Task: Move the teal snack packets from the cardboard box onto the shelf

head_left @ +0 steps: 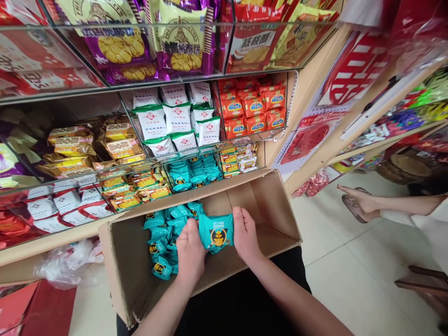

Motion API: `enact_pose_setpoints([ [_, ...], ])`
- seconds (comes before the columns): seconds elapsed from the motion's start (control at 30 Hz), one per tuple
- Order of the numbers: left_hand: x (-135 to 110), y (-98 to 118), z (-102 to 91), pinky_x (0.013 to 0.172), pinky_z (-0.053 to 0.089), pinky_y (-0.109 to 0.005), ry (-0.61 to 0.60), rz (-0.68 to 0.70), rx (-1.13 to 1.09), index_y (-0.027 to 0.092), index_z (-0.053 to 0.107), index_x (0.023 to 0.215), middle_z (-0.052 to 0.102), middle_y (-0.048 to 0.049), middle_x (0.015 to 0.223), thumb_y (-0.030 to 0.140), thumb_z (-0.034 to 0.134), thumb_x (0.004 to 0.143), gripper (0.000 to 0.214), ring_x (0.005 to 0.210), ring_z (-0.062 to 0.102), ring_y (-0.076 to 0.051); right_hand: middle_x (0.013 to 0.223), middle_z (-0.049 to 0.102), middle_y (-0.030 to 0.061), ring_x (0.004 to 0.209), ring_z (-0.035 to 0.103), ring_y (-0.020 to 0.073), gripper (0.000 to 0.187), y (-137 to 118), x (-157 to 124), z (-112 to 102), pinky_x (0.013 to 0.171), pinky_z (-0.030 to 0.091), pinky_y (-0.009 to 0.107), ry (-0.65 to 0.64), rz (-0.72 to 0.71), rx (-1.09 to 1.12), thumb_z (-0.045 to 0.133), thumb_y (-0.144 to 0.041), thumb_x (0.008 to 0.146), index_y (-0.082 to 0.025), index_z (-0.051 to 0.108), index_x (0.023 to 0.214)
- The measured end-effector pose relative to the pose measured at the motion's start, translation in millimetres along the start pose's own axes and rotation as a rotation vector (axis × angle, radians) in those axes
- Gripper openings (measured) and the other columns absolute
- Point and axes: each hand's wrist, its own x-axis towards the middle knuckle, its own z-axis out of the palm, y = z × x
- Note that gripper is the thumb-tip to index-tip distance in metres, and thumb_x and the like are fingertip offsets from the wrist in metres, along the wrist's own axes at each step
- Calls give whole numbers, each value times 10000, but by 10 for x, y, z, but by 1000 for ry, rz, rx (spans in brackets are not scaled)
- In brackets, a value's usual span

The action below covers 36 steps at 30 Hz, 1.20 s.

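Note:
Between my two hands is a teal snack packet [217, 228] with a black-and-yellow emblem facing up, held over an open cardboard box [257, 191]. My left hand [191, 254] is closed on the packet's left edge, its thumb on top. The right edge is pinched by my right hand [246, 235], with the fingers partly hidden behind it. More teal can be seen just below the packet; whether it is a second one I cannot tell. Several matching teal packets [161, 245] lie in a loose pile in the box's left part.
Behind the box rises a glass-divided shelf of wrapped snacks. Its bottom row has a compartment of teal packets [194, 172]; white packets [178, 119] and red packets [252, 107] sit above. A person's leg [374, 205] extends in from the right over the tiled floor [336, 233].

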Motion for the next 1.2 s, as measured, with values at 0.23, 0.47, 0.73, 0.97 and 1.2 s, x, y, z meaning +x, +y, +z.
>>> enact_pose_setpoints([
  [0.23,263,325,-263,716,434,-253,-374,310,427,199,583,921,555,-43,818,389,572,688,301,846,522,-166,537,284,-55,491,314,85,330,-54,134,-126,474,253,207,-177,-169,-125,326,-395,860,-197,301,597],
  [0.47,496,635,-119,730,448,-280,-951,358,922,229,605,906,620,-28,853,390,559,690,272,784,571,-176,523,300,-57,488,319,81,324,-63,82,-166,475,268,205,-310,-163,-88,360,-385,852,-195,331,591],
  [0.73,1446,616,293,775,432,-295,-635,509,902,145,476,1078,602,-57,971,443,512,725,463,845,556,-172,500,300,-61,473,301,80,351,400,173,-520,456,241,208,-236,67,-157,407,-414,824,-186,356,561],
  [0.97,2309,350,733,936,291,-401,-532,630,1378,31,424,1145,559,-123,1091,384,492,767,522,1035,465,-246,471,355,-56,442,335,80,327,627,148,-599,436,226,210,-283,117,-211,431,-365,809,-179,414,540],
  [1.2,2844,251,949,1020,75,-451,-553,740,1547,55,433,1134,564,-39,1115,338,431,824,419,1188,304,-224,459,358,-56,428,334,79,322,685,209,-616,408,209,199,-319,211,-175,439,-373,797,-184,444,536],
])
